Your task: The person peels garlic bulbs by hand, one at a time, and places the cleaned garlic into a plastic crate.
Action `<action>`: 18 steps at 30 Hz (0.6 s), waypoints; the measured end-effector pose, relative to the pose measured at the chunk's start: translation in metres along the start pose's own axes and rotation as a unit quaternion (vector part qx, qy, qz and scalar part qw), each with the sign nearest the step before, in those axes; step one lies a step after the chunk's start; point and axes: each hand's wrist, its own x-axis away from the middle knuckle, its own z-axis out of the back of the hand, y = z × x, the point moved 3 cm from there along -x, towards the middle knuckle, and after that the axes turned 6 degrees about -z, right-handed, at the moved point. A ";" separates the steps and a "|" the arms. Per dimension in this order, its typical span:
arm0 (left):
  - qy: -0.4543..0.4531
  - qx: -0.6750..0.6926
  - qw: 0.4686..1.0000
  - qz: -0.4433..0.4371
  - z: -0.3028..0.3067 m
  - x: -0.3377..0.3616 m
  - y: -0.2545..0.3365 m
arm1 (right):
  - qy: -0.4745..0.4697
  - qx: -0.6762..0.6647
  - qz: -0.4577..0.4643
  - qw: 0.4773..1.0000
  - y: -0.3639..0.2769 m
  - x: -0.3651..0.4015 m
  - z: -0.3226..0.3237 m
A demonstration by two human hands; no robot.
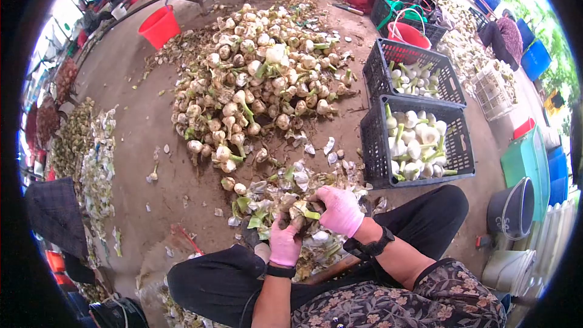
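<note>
Both my hands wear pink gloves and meet above a heap of peelings. My left hand (284,244) is closed around a garlic bulb (299,209) with a short green stem. From the right, my right hand (340,211) grips the same bulb near its stem, its fingers bent inward; whether it also holds a small tool I cannot make out. Torn garlic skins (258,203) lie under and around both hands, between my knees. Beyond them rises a large pile of unpeeled garlic (261,79), brownish, with stems attached.
Two black crates, a near one (419,181) and a far one (373,73), hold cleaned white garlic at my right. A red bucket (159,27) stands behind the pile, another (410,35) past the crates. Two people sit at the far right. A dark bucket (510,209) stands right.
</note>
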 end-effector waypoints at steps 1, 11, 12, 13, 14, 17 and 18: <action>0.010 0.042 0.999 0.014 -0.003 0.001 0.003 | 0.005 -0.013 -0.006 1.000 0.002 0.000 -0.002; -0.174 -0.253 0.944 -0.119 0.003 0.009 0.003 | -0.036 -0.028 -0.062 0.997 0.020 -0.015 -0.007; -0.135 -0.159 0.977 -0.052 0.002 0.010 0.000 | -0.020 -0.004 -0.064 0.998 0.034 -0.017 -0.019; -0.093 -0.062 0.994 0.014 0.003 0.011 -0.003 | -0.019 -0.004 -0.064 0.998 0.051 -0.018 -0.033; -0.100 -0.133 0.986 -0.021 0.009 0.008 -0.008 | -0.019 0.042 -0.051 0.998 0.068 -0.018 -0.046; -0.021 0.284 0.946 0.158 0.002 0.009 0.007 | -0.064 0.086 -0.077 0.991 0.078 -0.012 -0.045; -0.019 0.314 0.936 0.159 0.000 0.010 0.011 | -0.056 0.122 -0.050 0.990 0.075 -0.012 -0.040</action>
